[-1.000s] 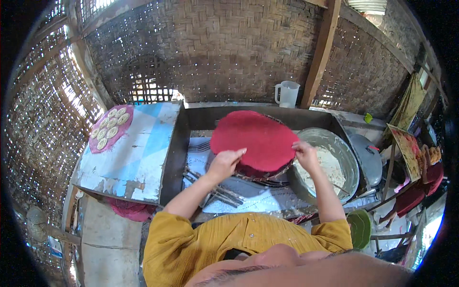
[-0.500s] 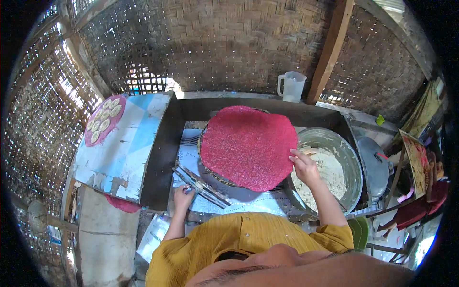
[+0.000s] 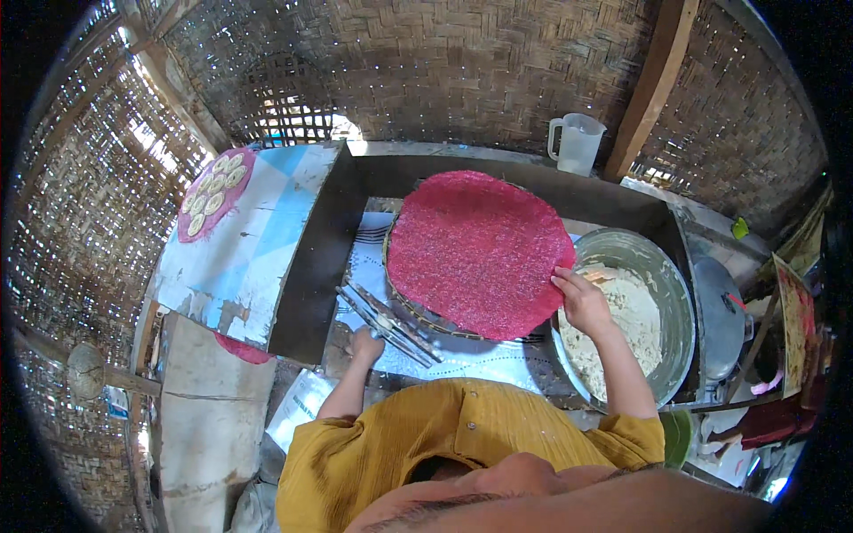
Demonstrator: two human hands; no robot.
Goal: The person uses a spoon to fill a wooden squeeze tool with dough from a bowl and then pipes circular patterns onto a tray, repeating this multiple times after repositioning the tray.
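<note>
A round, speckled pink sheet lies over a shallow woven tray inside a dark rectangular trough. My right hand pinches the sheet at its right edge. Low on the left, my left hand has its fingers curled beside several thin sticks on a white patterned liner; what it grips is hidden. A large metal basin of pale dough sits right of the tray, partly behind my right arm.
A peeling blue-and-white board at left bears a pink mat with several ring-shaped dough pieces. A translucent jug stands on the back ledge. Right of the trough are a lidded pot, a leaning board and a green tub.
My left hand has left the sheet and moved down-left beside the sticks. The sheet now lies wider, a speckled face showing. The view has shifted, moving the trough higher in frame.
</note>
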